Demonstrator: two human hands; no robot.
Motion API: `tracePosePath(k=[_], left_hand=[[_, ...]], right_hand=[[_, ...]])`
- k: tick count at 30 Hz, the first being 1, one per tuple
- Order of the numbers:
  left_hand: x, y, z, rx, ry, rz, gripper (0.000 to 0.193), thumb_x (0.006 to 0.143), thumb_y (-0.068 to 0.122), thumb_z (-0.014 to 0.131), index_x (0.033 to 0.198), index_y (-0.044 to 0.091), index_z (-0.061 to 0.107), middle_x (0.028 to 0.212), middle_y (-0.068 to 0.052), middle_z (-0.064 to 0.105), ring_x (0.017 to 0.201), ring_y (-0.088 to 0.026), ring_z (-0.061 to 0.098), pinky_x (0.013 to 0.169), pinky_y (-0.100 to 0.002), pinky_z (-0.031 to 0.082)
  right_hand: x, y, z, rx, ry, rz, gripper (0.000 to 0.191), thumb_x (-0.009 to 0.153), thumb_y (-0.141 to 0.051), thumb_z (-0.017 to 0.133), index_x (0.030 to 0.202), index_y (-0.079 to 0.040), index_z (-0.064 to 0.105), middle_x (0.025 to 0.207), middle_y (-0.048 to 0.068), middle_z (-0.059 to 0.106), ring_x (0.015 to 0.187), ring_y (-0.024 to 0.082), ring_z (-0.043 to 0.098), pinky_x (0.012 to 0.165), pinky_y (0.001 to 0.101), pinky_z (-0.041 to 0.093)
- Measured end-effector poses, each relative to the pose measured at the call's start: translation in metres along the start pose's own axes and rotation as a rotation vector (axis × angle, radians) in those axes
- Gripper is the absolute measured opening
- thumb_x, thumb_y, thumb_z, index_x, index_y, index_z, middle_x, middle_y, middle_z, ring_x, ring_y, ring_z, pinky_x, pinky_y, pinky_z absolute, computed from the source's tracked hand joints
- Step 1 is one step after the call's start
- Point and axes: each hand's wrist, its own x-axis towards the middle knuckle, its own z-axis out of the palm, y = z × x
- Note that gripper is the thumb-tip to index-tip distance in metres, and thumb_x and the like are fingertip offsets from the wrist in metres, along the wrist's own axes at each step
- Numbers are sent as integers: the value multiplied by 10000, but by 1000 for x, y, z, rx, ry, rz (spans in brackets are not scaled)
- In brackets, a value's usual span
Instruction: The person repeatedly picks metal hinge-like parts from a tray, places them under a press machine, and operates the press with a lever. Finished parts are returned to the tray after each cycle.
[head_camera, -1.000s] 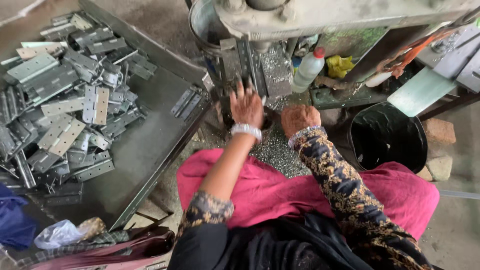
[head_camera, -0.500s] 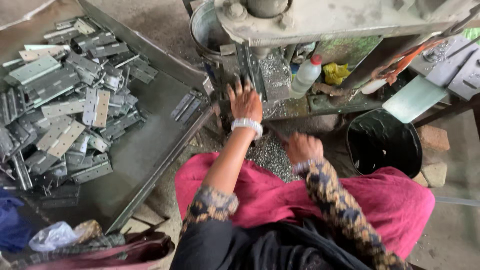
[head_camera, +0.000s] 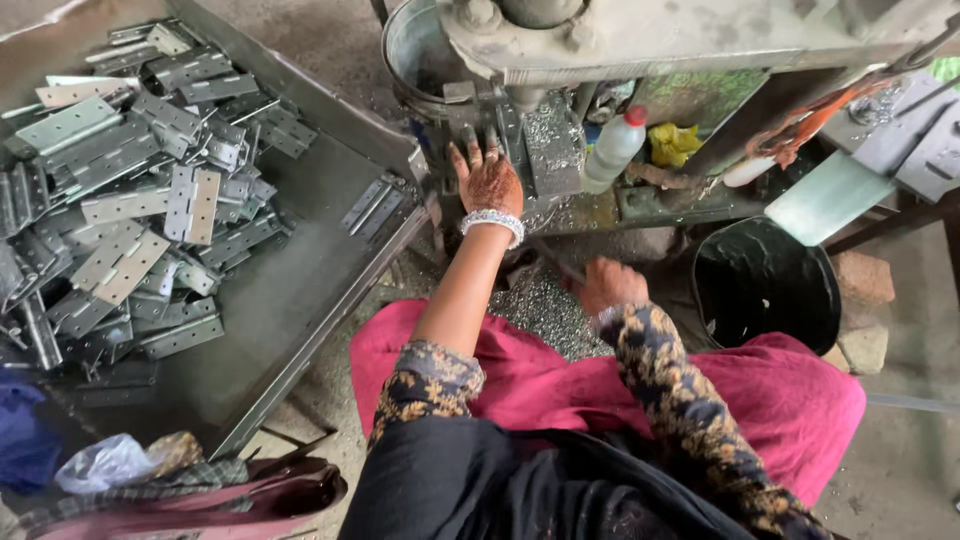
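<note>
While left hand (head_camera: 487, 180) lies flat, fingers spread, on press (head_camera: 520, 140) at 12 o'clock, holding nothing: crush risk. Right hand (head_camera: 608, 285) low at 3, grip unclear. Hinges (head_camera: 130, 210) heaped at 9.

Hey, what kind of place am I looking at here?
Probably a small metalworking shop that makes hinges. A tray holds a heap of metal hinges, the left hand reaches into a heavy press machine, and metal shavings litter the floor by the right hand.
</note>
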Motion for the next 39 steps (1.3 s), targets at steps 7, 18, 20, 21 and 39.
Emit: tracePosePath(k=[7, 18, 20, 21, 39], left_hand=[[0, -6, -2, -60, 45, 32, 485, 1047, 283, 360, 1459, 106, 544, 1664, -20, 299, 1558, -318, 159, 1214, -634, -55], [29, -7, -1, -80, 56, -33, 451, 1043, 242, 361, 1425, 134, 576, 1628, -17, 369, 1541, -294, 235, 1243, -608, -40], [18, -7, 3, -81, 161, 7, 441, 1043, 246, 385, 1406, 121, 603, 1613, -31, 410, 1547, -299, 252, 1253, -595, -18], [7, -8, 6, -69, 255, 29, 442, 1045, 255, 401, 1402, 107, 616, 1604, -41, 436, 1547, -308, 267, 1258, -586, -2], [-20, 39, -29, -236, 50, -58, 316, 1111, 260, 508, 1132, 93, 776, 1577, -178, 506, 1276, -329, 585, 1111, -491, 453]], right_hand=[[-15, 0, 15, 214, 32, -40, 453, 895, -567, 632, 906, -120, 701, 814, 164, 740, 783, 371, 729, 681, 500, 577], [-14, 4, 42, 229, -43, -28, 536, 933, -641, 630, 980, -116, 725, 935, 179, 753, 907, 374, 723, 771, 489, 567], [-17, -1, 24, 75, -50, -2, 521, 927, -612, 622, 1074, -119, 697, 974, 160, 758, 969, 354, 719, 822, 477, 554], [-15, -6, 10, 6, -41, -6, 521, 923, -598, 617, 1121, -121, 682, 994, 151, 760, 1001, 343, 717, 847, 471, 548], [-6, -36, -84, -259, 78, -256, 462, 983, -266, 472, 1354, 1, 538, 1085, 135, 746, 988, 273, 733, 793, 404, 567]])
